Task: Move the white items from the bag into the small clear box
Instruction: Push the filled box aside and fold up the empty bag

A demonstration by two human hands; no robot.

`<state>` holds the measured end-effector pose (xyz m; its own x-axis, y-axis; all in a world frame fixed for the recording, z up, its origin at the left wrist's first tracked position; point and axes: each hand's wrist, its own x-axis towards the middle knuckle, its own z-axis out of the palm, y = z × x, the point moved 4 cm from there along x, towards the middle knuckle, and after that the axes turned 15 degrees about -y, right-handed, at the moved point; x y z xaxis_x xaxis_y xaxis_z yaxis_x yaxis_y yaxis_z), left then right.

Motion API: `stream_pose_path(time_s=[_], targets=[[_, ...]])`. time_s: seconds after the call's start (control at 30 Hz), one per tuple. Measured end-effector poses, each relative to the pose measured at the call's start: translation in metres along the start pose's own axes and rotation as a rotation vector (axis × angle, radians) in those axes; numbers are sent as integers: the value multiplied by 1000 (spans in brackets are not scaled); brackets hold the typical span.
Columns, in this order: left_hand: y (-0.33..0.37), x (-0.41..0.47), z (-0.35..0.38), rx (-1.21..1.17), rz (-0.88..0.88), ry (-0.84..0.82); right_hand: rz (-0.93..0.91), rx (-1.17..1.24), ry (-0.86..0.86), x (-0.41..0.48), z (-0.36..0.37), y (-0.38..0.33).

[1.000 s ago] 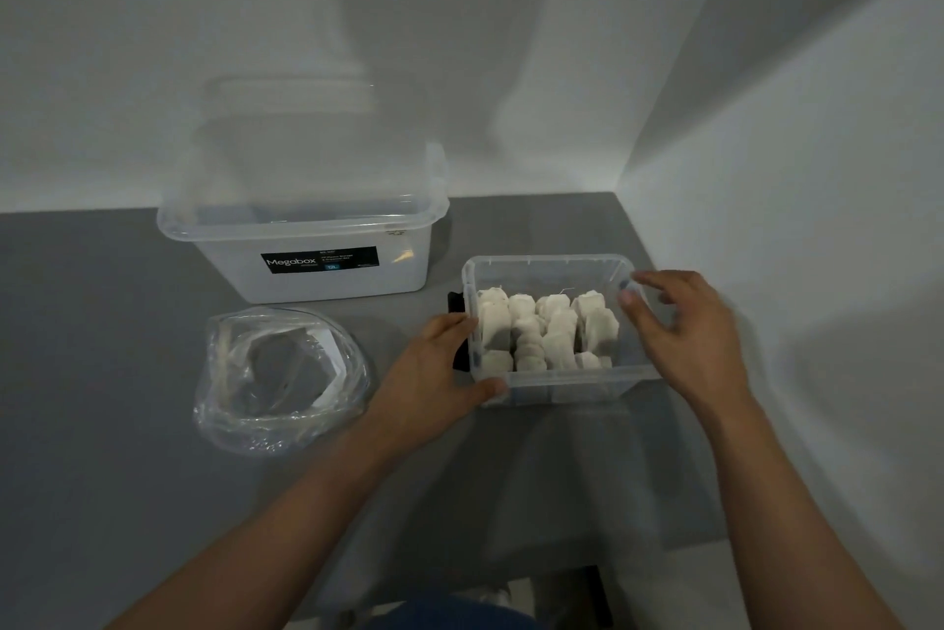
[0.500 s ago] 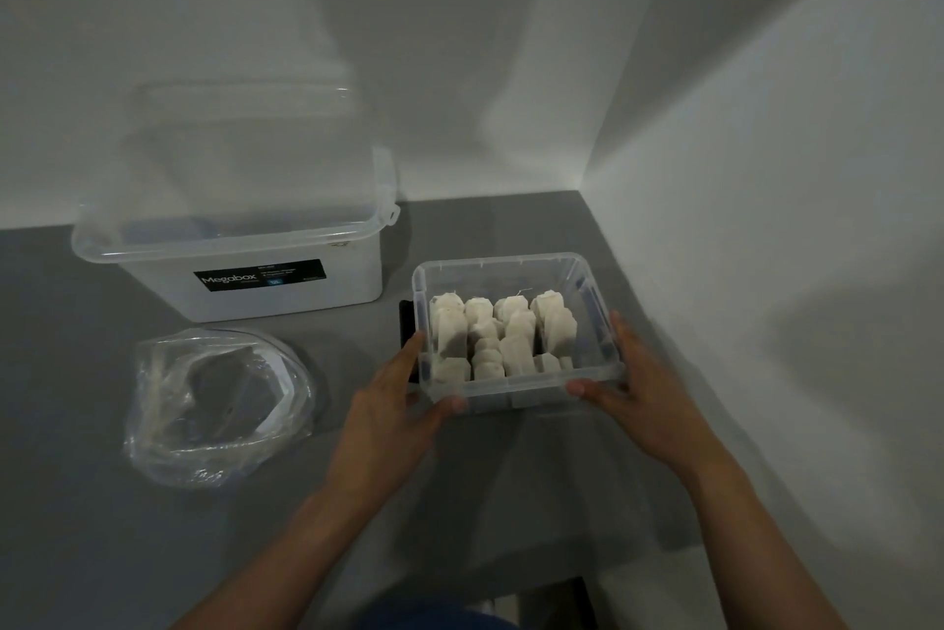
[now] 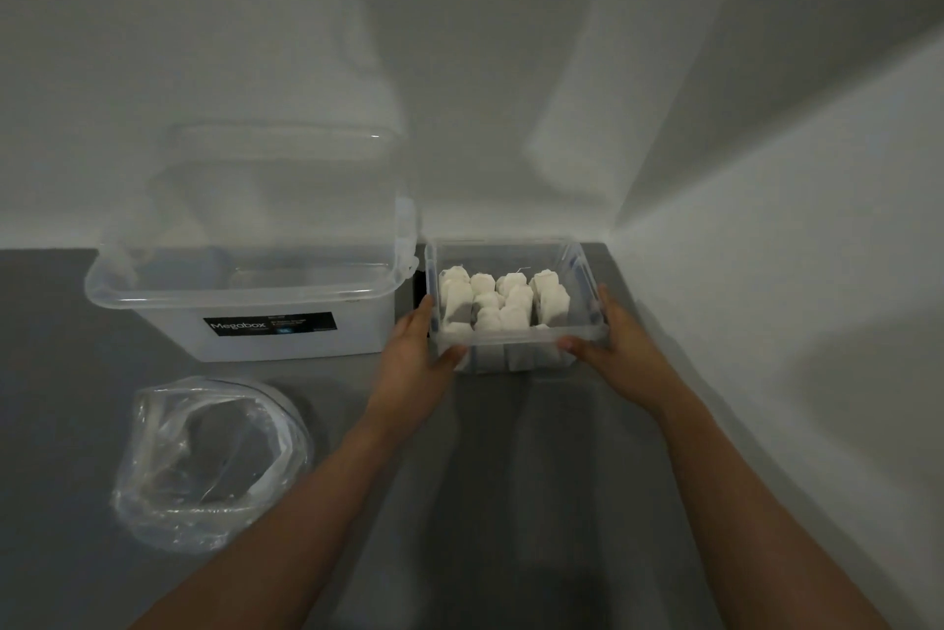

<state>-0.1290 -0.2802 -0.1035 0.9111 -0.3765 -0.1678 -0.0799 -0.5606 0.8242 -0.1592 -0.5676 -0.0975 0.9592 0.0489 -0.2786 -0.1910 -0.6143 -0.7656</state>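
The small clear box [image 3: 580, 267] sits on the grey table near the right wall, packed with several white items [image 3: 503, 305]. My left hand [image 3: 416, 359] grips its left side, thumb hooked over the near rim. My right hand [image 3: 618, 343] grips its right side the same way. The clear plastic bag [image 3: 209, 461] lies crumpled at the near left, rolled open, with no white items visible inside it.
A large clear storage box [image 3: 245, 292] with a black label stands at the back left, right next to the small box. White walls close off the back and the right. A dark object [image 3: 419, 292] shows between the two boxes.
My right hand dropped from above the box to grip its right side. With both hands on it, the small box has gone back toward the wall, next to the large box.
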Motion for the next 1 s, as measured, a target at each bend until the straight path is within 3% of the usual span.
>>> stream_pose_path(time_s=[0.37,0.7,0.93,1.0], targets=[[6,77,-7,-21,-11,23,-59,-9,-16,80,-31,-13],[9,112,-9,-19,-86,-24,25,-91,54,108,-30,-16],[31,96,-3,1,-146,-28,134,-209,89,109,-36,-16],[40,69,9,-28,-89,-89,140,-217,145,95,-31,-19]])
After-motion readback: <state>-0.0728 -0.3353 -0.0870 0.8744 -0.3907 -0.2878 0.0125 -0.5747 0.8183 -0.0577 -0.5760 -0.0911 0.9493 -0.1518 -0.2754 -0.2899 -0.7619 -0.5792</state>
